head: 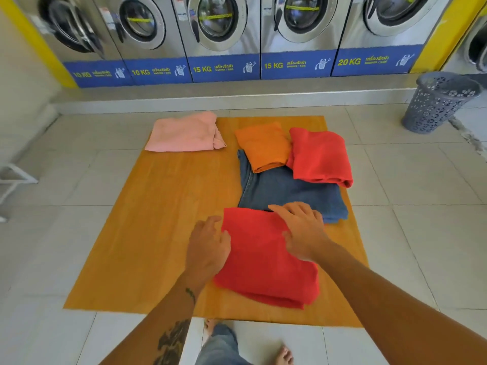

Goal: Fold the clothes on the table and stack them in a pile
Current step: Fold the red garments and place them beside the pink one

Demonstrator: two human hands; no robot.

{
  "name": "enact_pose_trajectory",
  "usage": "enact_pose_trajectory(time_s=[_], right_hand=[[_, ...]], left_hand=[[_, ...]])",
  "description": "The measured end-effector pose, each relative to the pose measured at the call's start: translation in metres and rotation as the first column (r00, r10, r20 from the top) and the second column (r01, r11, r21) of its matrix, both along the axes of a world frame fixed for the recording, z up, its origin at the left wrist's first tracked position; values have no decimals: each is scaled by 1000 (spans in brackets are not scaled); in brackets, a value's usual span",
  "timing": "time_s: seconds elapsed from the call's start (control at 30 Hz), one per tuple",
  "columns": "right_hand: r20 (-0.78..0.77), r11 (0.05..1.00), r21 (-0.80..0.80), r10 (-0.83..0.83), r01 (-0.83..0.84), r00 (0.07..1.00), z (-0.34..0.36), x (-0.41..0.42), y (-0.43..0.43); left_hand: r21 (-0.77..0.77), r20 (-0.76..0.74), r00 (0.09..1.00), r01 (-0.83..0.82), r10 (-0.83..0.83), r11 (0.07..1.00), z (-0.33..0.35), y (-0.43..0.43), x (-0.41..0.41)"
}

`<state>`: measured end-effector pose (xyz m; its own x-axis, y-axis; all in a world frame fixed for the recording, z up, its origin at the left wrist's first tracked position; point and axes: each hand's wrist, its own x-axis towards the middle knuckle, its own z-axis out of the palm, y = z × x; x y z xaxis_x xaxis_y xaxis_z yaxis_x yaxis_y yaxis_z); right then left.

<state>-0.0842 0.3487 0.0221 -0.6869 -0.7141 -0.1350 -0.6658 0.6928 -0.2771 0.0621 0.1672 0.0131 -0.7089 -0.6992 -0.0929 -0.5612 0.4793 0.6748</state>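
Note:
A folded red garment point(263, 262) lies at the near right of the wooden table point(158, 206). My left hand point(208, 246) rests at its left edge, fingers spread. My right hand point(303, 230) lies flat on its upper right part, fingers apart. Behind it sit folded blue jeans point(290, 193). A folded orange garment point(263, 147) and a second folded red garment point(320, 156) lie partly on the jeans. At the far left of the table is a folded pink garment point(184, 133).
A grey perforated laundry basket point(437, 101) stands on the tiled floor at the right. A row of washing machines point(221, 35) lines the far wall. A white rack point(13, 180) shows at the left edge. My bare feet point(284, 355) are below the table's near edge.

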Motion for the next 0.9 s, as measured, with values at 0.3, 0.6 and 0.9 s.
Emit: enact_pose_trajectory(time_s=[0.3, 0.6, 0.9], right_hand=[[478, 834, -138, -416, 534, 774, -19, 9, 35], [644, 848, -262, -202, 461, 738, -16, 28, 18], [595, 744, -465, -140, 481, 792, 15, 9, -62]], left_hand=[[246, 129, 988, 55, -89, 968, -14, 17, -24], [530, -131, 991, 85, -18, 844, -20, 17, -17], [559, -226, 969, 41, 104, 828, 28, -70, -5]])
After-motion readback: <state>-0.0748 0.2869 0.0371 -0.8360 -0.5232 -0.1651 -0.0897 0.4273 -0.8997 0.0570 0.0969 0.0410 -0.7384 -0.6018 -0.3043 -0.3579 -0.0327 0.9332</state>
